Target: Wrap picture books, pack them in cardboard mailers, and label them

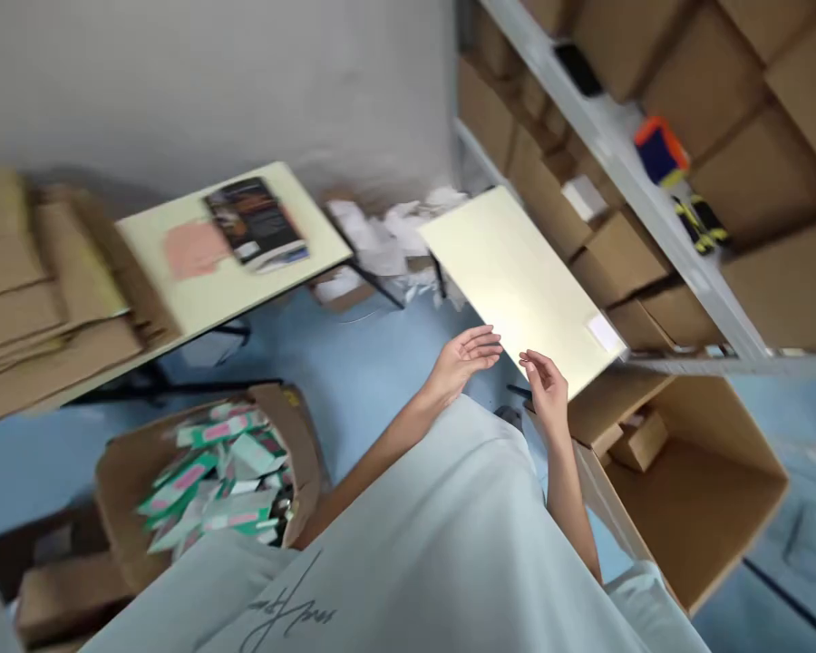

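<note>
My left hand [466, 358] is in front of my body, palm turned inward, with its fingers stretched out and nothing in it. Close by on the right, my right hand [546, 385] is raised with loosely curled fingers; I see no object in it. Both hands are near the front edge of a small cream-topped table [500, 254], and a gap separates them. A white label or paper piece [605, 333] lies at that table's right corner.
An open cardboard box [707, 481] stands at right, holding a smaller box [643, 442]. Shelving [653, 204] with cartons rises behind it. At left, a carton of green-and-white packets [235, 481] sits below a table [197, 304] bearing flattened cardboard [54, 290] and a dark printed packet [255, 222].
</note>
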`<state>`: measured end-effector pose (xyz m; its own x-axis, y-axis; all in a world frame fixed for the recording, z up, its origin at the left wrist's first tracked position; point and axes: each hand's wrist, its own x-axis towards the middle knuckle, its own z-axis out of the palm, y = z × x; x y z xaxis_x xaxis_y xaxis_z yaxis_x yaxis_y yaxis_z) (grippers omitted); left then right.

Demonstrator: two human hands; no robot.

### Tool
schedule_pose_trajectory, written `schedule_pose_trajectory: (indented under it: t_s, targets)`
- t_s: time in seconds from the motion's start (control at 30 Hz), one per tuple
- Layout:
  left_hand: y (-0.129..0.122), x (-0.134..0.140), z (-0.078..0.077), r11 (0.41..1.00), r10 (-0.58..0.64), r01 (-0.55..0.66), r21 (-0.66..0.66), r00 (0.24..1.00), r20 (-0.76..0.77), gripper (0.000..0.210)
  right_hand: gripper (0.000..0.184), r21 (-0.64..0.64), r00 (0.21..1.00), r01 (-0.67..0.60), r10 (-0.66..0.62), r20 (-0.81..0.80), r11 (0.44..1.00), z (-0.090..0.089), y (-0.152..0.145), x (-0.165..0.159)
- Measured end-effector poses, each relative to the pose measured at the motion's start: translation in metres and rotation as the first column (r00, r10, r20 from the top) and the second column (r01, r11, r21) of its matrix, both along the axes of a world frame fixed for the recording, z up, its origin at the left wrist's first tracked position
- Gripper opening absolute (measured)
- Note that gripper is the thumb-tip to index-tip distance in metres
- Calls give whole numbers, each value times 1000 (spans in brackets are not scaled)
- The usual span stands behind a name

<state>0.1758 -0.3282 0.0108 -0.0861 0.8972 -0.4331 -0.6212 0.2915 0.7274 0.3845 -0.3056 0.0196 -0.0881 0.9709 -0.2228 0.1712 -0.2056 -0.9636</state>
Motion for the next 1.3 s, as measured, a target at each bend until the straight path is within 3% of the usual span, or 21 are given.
schedule_pose_trajectory:
  t_s: [0.17,0.33,0.53,0.7,0.77,0.87,0.93,1.0,1.1,1.2,1.3]
  targets:
    - [-53,-117,8,950,311,-310,18,950,-27,67,46,23,949,-315,315,-9,949,8,9,-137]
    - [-89,-203,5,839,543,-544,2,839,-37,66,43,4,843,-538,538,-25,843,2,15,-250]
    - [-114,-314,0,692,717,-722,-15,689,-105,66,44,-22,700,-714,713,-39,700,-20,33,-389]
    - [-129,-418,7,573,791,-817,-67,573,-214,65,44,-31,583,-812,807,-96,583,-21,45,-520]
    - [-134,-454,11,512,824,-857,-59,510,-248,64,45,-26,517,-855,848,-116,518,-19,46,-571]
    - [-147,-497,13,399,874,-915,-64,401,-276,63,47,-31,368,-929,920,-131,368,-19,43,-645]
    - [-159,-518,9,318,904,-944,-83,329,-274,62,50,-48,263,-965,957,-123,259,-23,37,-691]
    - [-175,-535,0,255,926,-961,-107,275,-260,60,52,-71,190,-981,976,-103,183,-30,29,-733]
    - [-204,-563,-22,200,949,-970,-135,226,-221,55,55,-92,159,-984,985,-67,153,-48,14,-786]
    - [-229,-600,-48,182,965,-973,-141,205,-166,53,54,-60,174,-982,984,34,176,-73,4,-827]
    - [-242,-645,-67,240,957,-963,-127,256,-135,57,52,-104,199,-961,903,381,256,-98,-2,-860]
